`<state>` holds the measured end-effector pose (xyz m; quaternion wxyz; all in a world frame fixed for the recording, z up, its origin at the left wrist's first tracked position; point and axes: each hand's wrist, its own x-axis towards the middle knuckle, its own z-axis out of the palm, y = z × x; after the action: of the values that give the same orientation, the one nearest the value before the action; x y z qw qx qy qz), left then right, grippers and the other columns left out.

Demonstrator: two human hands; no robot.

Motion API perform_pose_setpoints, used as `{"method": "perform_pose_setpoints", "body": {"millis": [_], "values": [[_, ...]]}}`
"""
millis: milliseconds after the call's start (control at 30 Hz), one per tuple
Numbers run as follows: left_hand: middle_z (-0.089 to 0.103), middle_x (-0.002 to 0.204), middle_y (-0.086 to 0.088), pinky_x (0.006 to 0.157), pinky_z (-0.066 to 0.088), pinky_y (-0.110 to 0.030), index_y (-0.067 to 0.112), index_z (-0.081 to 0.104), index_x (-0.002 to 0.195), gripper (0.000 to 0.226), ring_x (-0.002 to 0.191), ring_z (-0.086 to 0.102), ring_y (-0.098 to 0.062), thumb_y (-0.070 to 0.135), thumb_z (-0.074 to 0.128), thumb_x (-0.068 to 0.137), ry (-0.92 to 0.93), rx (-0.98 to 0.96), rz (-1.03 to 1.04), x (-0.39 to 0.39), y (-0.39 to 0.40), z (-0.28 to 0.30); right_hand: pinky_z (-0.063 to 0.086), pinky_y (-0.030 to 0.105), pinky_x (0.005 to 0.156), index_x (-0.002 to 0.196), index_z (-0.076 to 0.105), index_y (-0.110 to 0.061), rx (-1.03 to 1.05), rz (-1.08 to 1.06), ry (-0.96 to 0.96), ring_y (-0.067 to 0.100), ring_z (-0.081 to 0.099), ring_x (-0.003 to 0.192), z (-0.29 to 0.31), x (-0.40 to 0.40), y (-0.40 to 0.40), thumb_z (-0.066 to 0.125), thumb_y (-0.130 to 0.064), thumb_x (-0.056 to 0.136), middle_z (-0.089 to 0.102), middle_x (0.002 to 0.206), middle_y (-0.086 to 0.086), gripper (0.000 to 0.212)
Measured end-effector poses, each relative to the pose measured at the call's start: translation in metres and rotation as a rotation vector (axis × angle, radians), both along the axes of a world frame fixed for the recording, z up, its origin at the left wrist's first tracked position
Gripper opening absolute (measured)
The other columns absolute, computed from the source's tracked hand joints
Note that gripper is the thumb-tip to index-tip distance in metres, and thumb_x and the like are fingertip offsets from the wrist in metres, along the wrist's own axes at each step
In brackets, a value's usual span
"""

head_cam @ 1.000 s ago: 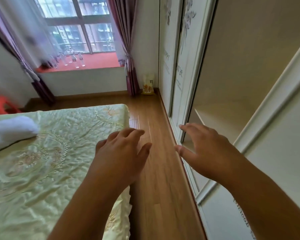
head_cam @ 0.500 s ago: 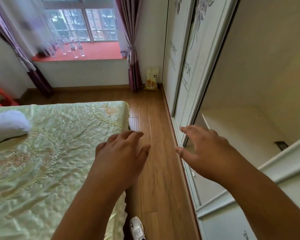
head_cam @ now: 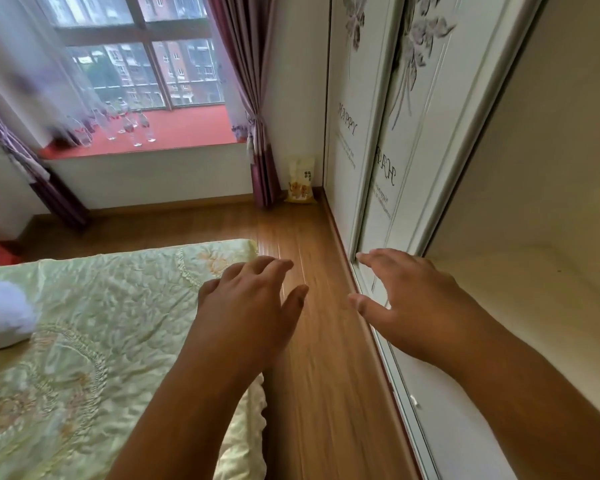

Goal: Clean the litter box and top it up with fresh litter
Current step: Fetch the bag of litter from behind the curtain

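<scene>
1. Head view: left hand (head_cam: 253,306) and right hand (head_cam: 409,303) hover spread and empty over the floor (head_cam: 312,258), between bed (head_cam: 94,327) and wardrobe (head_cam: 364,140)
2. No litter box is in sight
3. Far corner by the curtain (head_cam: 253,98): a yellow bag (head_cam: 301,181), possibly litter; print too small to read
4. If full, it should be heavy and slumpy; grip top and base with both hands
</scene>
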<state>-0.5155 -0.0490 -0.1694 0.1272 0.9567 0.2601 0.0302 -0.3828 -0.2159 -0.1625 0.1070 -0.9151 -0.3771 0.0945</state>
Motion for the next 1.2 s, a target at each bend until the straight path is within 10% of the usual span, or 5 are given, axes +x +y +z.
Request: {"method": "perform_pose_setpoints", "body": {"millis": [1200], "values": [[0.034,0.157,0.024,0.116,0.027,-0.04,0.045,0.032,0.152,0.055,0.148,0.029,-0.009,0.066,0.027,0.101,0.018,-0.002,0.077,0.427,0.38,-0.024,0.032,0.04,0.116,0.157,0.025,-0.034,0.001,0.065,-0.027,0.014,0.032,0.145,-0.008,0.452,0.387,0.045,-0.059,0.098,0.033,0.16,-0.012,0.067]]}}
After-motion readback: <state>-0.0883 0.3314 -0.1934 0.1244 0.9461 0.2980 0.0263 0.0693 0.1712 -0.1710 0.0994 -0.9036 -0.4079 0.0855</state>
